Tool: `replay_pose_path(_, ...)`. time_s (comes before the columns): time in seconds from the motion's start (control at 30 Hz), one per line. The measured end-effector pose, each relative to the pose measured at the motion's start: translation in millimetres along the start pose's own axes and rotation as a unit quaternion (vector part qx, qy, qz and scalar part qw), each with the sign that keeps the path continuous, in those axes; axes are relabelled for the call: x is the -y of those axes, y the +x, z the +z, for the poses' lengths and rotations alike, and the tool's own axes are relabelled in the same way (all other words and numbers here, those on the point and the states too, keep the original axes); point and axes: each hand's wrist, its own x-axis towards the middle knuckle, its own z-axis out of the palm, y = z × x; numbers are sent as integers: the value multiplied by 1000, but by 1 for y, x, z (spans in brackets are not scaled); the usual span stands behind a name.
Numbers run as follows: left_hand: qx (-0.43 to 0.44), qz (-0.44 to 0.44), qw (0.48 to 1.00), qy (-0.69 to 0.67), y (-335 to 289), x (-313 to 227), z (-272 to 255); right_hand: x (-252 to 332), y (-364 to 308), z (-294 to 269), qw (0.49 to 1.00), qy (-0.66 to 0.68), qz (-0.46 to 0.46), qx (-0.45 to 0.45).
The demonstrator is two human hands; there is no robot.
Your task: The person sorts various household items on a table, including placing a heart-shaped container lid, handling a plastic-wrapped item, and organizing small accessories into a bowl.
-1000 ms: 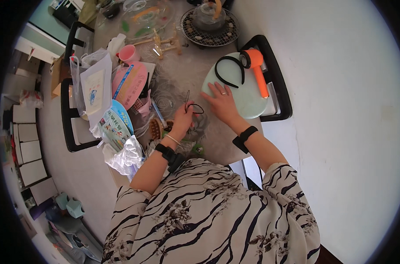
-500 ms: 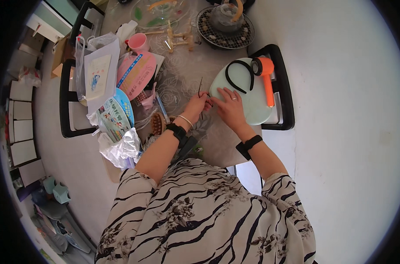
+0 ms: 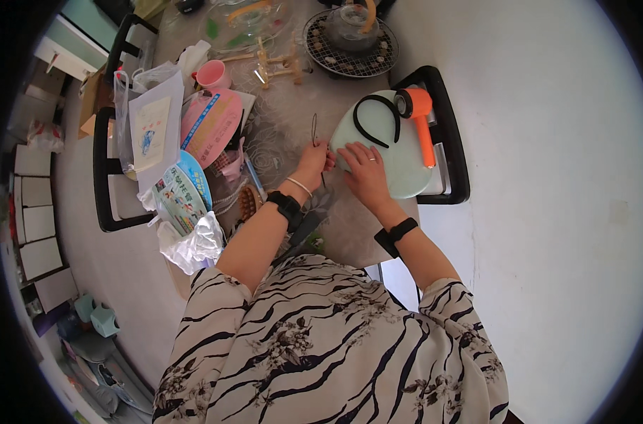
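Observation:
My left hand [image 3: 313, 164] is closed around a thin dark cord-like strip [image 3: 314, 127]. One end of it stands up beyond the fingers as a narrow loop, and a short piece shows below them; its exact kind is unclear. Just to the right, my right hand [image 3: 365, 168] has its fingers stretched out over the left edge of a pale green oval board [image 3: 408, 185], with nothing visible in it. A black headband [image 3: 359, 128] lies on that board. Beside it is an orange handheld device [image 3: 422, 131] with a round black-rimmed head.
Left of my hands are a pink fan [image 3: 215, 131], a blue fan [image 3: 194, 185], papers [image 3: 152, 134], a pink cup [image 3: 212, 73], a wooden massage brush [image 3: 249, 203] and crumpled white plastic [image 3: 194, 244]. A glass teapot [image 3: 351, 30] stands on a round grill [image 3: 378, 62] at the back.
My right hand has drawn slightly away from my left, where the fingertips were close together. The loop now stands more upright above my left hand. The whole view has shifted a little.

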Motion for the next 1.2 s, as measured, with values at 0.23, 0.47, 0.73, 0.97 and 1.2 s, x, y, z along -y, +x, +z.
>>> replay_pose_path(0.23, 1, -13, 1000, 0, 8, 4, -12, 1, -3, 6, 999, 11, 3, -31)
replay_pose_path(0.47, -14, -14, 1000, 11, 10, 2, -1, 0, -5, -1, 998, 44, 23, -40)
replay_pose_path(0.73, -2, -39, 999, 10, 9, -2, -6, -71, 27, -48, 937, -133, 218, -238)
replay_pose_path(0.97, 4, -50, 999, 0, 9, -4, -7, -101, 53, -50, 903, -70, 420, -63)
replay_pose_path(1.2, 11, -65, 997, -30, 9, -2, -5, -82, 25, -53, 914, 167, 364, -60)
